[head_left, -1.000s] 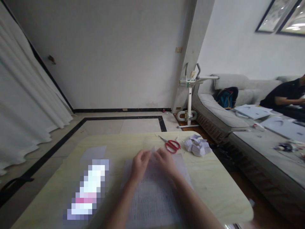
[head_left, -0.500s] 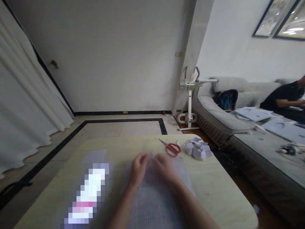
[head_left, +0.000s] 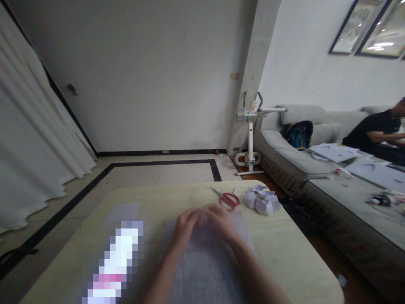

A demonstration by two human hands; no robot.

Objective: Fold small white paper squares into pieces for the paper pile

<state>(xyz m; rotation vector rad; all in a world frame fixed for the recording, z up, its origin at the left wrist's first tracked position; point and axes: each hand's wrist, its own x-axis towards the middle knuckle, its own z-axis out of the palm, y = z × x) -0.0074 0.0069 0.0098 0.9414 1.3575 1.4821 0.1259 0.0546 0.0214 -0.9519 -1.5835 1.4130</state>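
Note:
Both of my hands rest close together on a thin white sheet of paper (head_left: 205, 270) that lies on the pale wooden table (head_left: 284, 249). My left hand (head_left: 186, 226) and my right hand (head_left: 218, 221) have their fingers curled and pinch the sheet's far edge, where the paper is raised between the fingertips. Red-handled scissors (head_left: 228, 199) lie just beyond my right hand. A heap of folded white paper pieces (head_left: 262, 200) sits to the right of the scissors.
A blurred-out white and pink object (head_left: 114, 266) lies on the table's left part, with a pale paper sheet (head_left: 123, 211) behind it. A grey sofa (head_left: 316, 164) holds papers, a blue bag and another seated person (head_left: 376, 131). A white exercise machine (head_left: 251, 135) stands by the wall.
My hands have drawn a little nearer to me and closed tighter together over the sheet's far edge. The view has tilted slightly.

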